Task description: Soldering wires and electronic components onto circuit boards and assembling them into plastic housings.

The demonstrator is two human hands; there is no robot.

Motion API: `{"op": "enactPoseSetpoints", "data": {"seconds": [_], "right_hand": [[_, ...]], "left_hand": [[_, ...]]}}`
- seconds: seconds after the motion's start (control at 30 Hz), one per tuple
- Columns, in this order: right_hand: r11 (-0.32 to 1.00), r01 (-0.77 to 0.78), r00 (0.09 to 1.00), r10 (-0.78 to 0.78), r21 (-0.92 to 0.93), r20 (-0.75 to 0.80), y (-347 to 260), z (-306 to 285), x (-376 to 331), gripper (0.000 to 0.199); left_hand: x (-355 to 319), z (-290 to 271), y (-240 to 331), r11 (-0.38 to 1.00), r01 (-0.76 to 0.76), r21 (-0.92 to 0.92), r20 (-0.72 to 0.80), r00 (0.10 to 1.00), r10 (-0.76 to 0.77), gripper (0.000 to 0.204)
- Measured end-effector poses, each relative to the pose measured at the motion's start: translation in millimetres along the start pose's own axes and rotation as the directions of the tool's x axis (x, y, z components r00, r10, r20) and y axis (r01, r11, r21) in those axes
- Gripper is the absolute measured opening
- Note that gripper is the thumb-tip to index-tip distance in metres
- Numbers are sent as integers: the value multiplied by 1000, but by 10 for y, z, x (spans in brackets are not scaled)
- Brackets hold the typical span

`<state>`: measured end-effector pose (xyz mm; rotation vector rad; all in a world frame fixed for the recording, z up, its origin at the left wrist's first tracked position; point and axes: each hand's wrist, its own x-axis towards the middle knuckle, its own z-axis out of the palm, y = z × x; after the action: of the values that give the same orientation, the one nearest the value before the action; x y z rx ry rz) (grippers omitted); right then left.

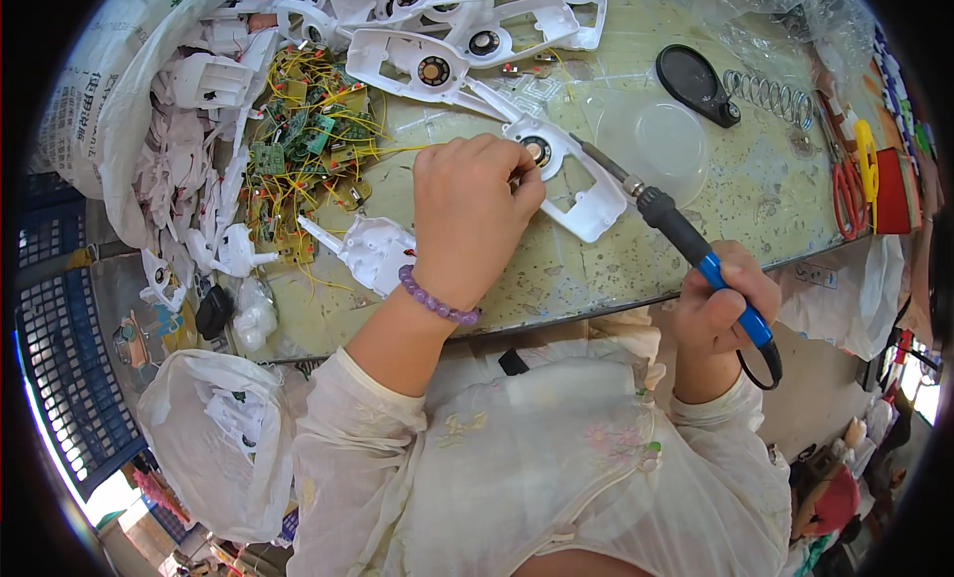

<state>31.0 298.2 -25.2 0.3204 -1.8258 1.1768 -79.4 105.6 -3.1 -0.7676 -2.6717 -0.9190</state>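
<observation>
While the two hands are apart over the front of the desk (770,204), a pale green, stained work surface, each is occupied separately. The left hand (477,194), with a bracelet of round purple beads (433,301) at its wrist, is at the white plastic, racket-shaped housing (593,204). Its fingers are curled toward the thumb beside the round, dark-rimmed speaker (537,152) set in that housing; whether they are closed on a part cannot be told, as the fingertips are largely hidden. The right hand (723,297) is clamped around the blue-and-black handle of a soldering iron (686,239), whose metal tip points to the upper left, over the housing and near the speaker.

To the left lies a heap of green circuit boards (308,135) tangled with thin yellow wires; one wire extends from it to the left hand. A white plastic shell (373,251) lies near the left wrist. Further similar white housings (434,68) with round speakers lie at the far side.

On the right are noted a translucent round plastic lid (661,145), a black oval part with a short stem (691,82), a metal coil spring (773,98) and red-handled scissors (848,194). An open white plastic bag (164,418) stands below the left front edge, with white parts inside.
</observation>
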Motion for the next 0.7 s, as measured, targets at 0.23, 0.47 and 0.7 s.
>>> {"op": "enactPoseSetpoints", "data": {"seconds": [0.23, 0.47, 0.7], "right_hand": [[991, -87, 995, 91, 105, -39, -148, -23, -48, 33], [970, -190, 981, 193, 151, -4, -251, -2, -148, 35], [971, -189, 977, 201, 146, -74, -220, -99, -234, 34]], "left_hand": [[-323, -454, 52, 998, 61, 9, 199, 978, -61, 7], [-592, -599, 50, 973, 205, -111, 178, 967, -183, 34], [-731, -988, -219, 979, 102, -176, 230, 971, -59, 49]]}}
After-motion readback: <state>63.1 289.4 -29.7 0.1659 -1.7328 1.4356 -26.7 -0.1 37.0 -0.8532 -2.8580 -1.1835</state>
